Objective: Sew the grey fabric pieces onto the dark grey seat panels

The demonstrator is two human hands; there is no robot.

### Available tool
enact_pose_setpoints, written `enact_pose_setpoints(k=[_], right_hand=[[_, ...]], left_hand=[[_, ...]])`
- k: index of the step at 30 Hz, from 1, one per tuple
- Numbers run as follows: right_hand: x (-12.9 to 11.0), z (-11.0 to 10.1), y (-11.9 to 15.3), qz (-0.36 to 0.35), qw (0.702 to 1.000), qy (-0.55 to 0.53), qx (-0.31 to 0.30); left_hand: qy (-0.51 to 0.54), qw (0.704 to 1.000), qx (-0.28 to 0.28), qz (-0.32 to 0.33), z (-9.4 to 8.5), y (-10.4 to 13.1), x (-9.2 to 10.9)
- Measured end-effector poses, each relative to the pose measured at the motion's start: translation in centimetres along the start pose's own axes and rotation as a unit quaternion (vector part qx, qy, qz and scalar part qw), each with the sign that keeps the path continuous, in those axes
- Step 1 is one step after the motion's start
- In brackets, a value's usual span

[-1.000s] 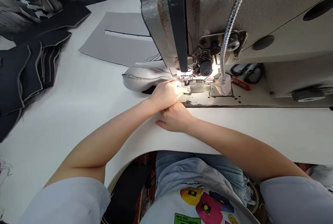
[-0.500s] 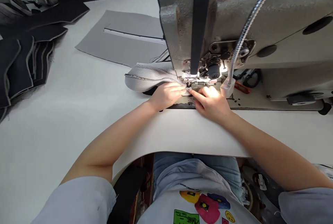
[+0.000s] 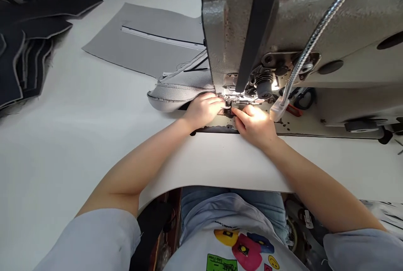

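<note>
A padded light-grey mesh fabric piece (image 3: 179, 90) with dark seams lies at the left of the sewing machine's needle area, its right end running toward the presser foot (image 3: 227, 102). My left hand (image 3: 204, 111) is closed on the near right edge of this fabric, fingertips close to the foot. Just right of the foot, my right hand (image 3: 255, 124) rests low over the metal bed, index finger stretched toward the foot and the other fingers curled. Whatever its fingertips pinch or press is too small to make out.
The sewing machine (image 3: 283, 23) overhangs both hands, with a flexible lamp arm (image 3: 324, 31) in front. Behind the fabric lies a flat grey panel (image 3: 141, 44) with a pale strip. Dark fabric pieces (image 3: 31, 56) are stacked at left. Scissors (image 3: 305, 98) and an orange-handled tool (image 3: 294, 110) sit behind my right hand.
The view has shifted slightly. The pale bit of fabric seen between my fingertips beside the foot now shows less, and my right index fingertip is a little farther from my left hand.
</note>
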State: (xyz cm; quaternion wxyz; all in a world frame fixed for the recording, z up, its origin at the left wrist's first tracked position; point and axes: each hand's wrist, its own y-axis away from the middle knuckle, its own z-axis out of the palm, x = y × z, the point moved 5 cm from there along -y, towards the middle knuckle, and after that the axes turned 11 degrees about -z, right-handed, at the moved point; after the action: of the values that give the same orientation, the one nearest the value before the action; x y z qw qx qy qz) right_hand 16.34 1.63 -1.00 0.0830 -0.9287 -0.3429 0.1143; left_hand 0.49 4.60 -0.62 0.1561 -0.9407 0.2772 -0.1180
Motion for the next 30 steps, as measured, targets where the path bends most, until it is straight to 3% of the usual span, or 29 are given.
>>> enact_pose_setpoints(k=[10,21,25,30], right_hand=[[0.4,-0.1,0.4,0.001,0.999,-0.026,0.038],[0.3,-0.2,0.6,0.017,0.999,-0.033,0.029],[0.3,-0.1,0.6,0.013,0.999,-0.028,0.015],[0.0,0.2,0.6,-0.046,0.998,-0.022,0.023]], left_hand=[[-0.022,0.999,0.013,0.036,0.2,-0.4,-0.3],[-0.005,1.000,0.005,0.009,0.0,0.4,-0.2],[-0.033,0.996,0.041,-0.077,-1.8,1.7,-1.8],[-0.103,0.967,0.080,-0.218,-4.5,2.9,-6.9]])
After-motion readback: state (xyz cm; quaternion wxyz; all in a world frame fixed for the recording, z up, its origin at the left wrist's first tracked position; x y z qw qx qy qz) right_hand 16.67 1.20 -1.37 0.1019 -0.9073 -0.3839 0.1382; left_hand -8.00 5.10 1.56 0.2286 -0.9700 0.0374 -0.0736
